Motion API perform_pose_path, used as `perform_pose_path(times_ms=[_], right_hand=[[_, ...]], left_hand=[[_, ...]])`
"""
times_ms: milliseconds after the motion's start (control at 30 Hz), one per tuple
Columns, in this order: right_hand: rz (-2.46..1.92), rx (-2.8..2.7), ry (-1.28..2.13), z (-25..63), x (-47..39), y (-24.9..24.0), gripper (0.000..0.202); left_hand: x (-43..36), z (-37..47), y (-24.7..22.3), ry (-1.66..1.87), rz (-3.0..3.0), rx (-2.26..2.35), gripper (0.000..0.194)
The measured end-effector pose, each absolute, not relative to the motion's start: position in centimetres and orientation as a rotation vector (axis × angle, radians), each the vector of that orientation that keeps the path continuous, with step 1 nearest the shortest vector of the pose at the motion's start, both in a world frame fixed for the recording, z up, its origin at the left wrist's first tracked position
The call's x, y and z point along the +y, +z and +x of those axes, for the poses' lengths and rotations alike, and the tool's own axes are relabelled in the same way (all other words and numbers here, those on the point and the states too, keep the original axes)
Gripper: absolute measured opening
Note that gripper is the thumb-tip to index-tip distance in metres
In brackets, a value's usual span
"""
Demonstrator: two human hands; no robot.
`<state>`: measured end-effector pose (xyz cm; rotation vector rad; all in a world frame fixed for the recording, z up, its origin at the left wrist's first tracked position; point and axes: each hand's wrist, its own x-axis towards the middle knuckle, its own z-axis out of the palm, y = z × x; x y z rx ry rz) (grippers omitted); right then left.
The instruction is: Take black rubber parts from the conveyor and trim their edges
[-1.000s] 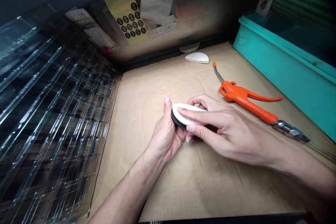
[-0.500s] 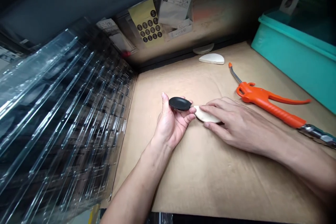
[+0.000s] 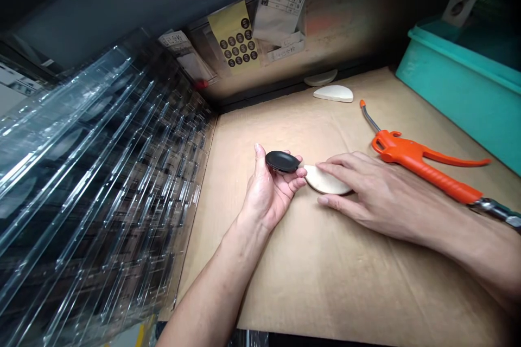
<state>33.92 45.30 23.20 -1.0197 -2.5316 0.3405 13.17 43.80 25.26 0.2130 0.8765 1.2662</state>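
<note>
A shallow black oval dish-shaped piece (image 3: pixel 282 161) rests in my left hand (image 3: pixel 268 195), held between the raised thumb and the fingers, its hollow face up. Just to its right, my right hand (image 3: pixel 362 190) grips a cream-white pad (image 3: pixel 325 180) with a rounded edge. The fingers lie over the pad's upper side and the thumb is by its lower edge; its right end is hidden under the hand. The pad's left tip is close to my left fingertips; whether they touch I cannot tell.
Brown cardboard (image 3: pixel 317 271) covers the bench. An orange air blow gun (image 3: pixel 427 165) lies at right, beside a teal bin (image 3: pixel 459 84). Another white half-round pad (image 3: pixel 334 93) sits at the back. Stacked clear plastic trays (image 3: pixel 122 190) rise at left. Labels and a sticker sheet (image 3: pixel 236 38) hang behind.
The white pad has tipped so more of its flat face shows, and my right thumb is a little farther from its edge. My left hand keeps the black piece. The view has shifted slightly.
</note>
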Motion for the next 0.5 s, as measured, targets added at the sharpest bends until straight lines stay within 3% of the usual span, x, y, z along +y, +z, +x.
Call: perform_pose_path(times_ms=[200, 300, 500], right_hand=[[-1.463, -2.414, -0.176, 37.9, 47.6, 24.3, 0.073], [-1.694, -2.409, -0.228, 39.1, 48.3, 24.4, 0.073], [-1.211, -2.378, 0.073, 36.2, 46.8, 24.3, 0.059]], left_hand=[[43.9, 13.0, 25.3, 1.263, 0.202, 0.890, 0.059], [44.0, 12.9, 25.3, 1.272, 0.201, 0.898, 0.057], [44.0, 12.9, 25.2, 1.275, 0.208, 0.903, 0.056]])
